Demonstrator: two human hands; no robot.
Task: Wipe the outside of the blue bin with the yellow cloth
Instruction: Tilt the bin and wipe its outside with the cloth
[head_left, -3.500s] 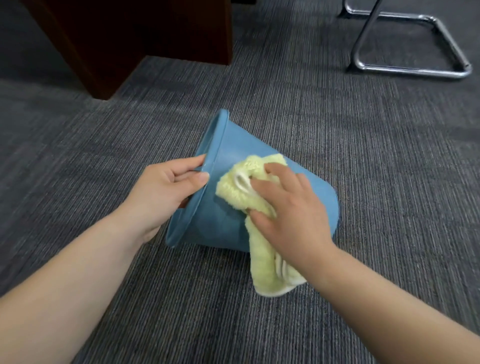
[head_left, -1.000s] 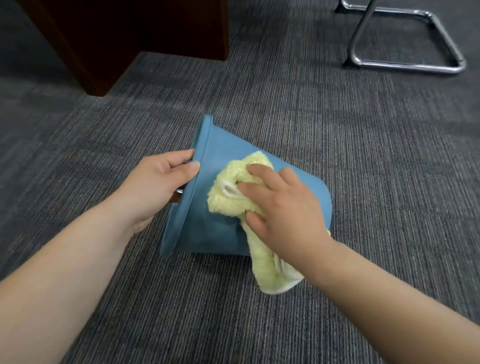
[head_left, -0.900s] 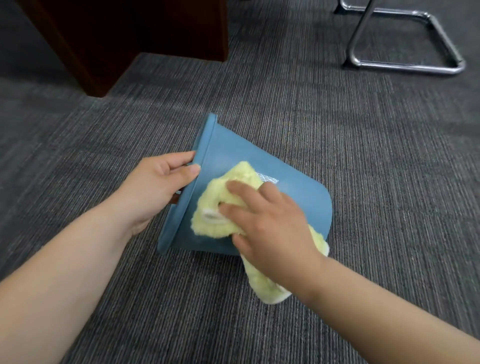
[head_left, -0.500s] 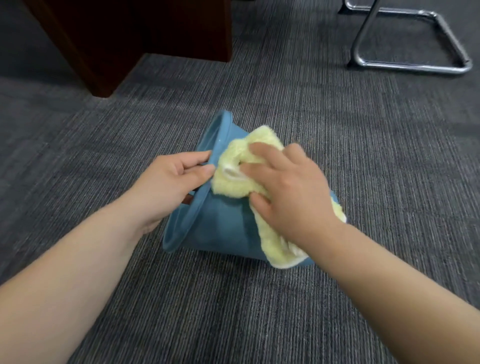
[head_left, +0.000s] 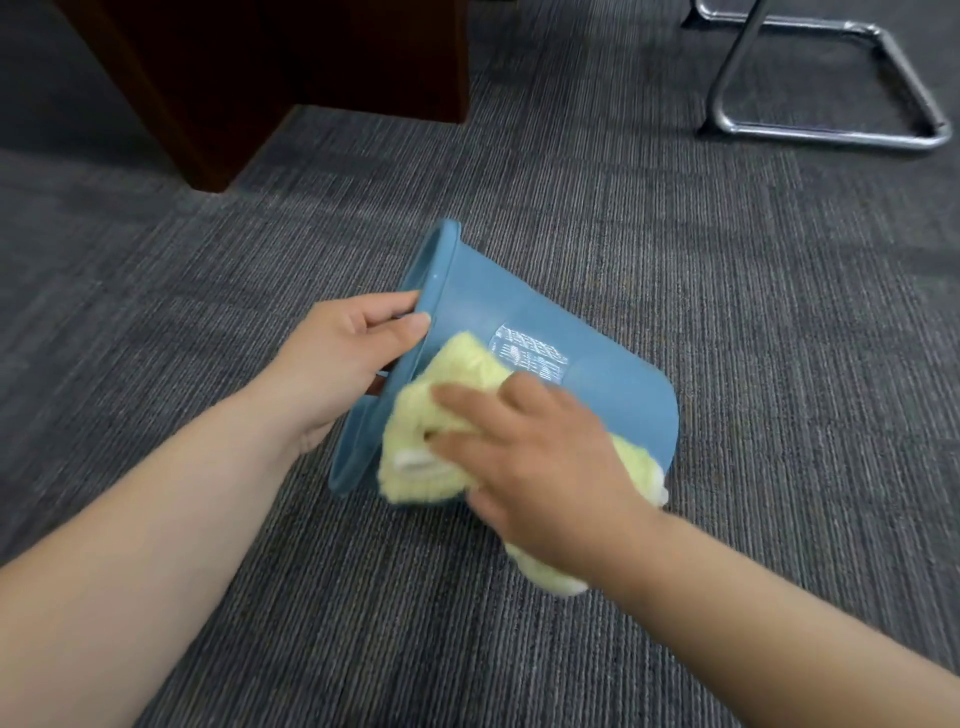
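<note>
The blue bin (head_left: 597, 384) lies on its side on the grey carpet, its open mouth facing left and its base to the right. A pale label shows on its upper wall. My left hand (head_left: 343, 358) grips the rim, thumb on the outer edge and fingers inside. The yellow cloth (head_left: 441, 410) is bunched against the near side of the bin's wall, close to the rim. My right hand (head_left: 535, 457) presses on the cloth with its fingers curled into it. One end of the cloth hangs out below my right wrist.
A dark wooden desk leg (head_left: 208, 93) stands at the back left. A chrome chair base (head_left: 831, 124) rests on the carpet at the back right. Grey striped carpet (head_left: 779, 364) surrounds the bin on all sides.
My right hand has slid the cloth from the top of the bin's wall down its near side, which uncovers the label. My left hand keeps its grip on the rim.
</note>
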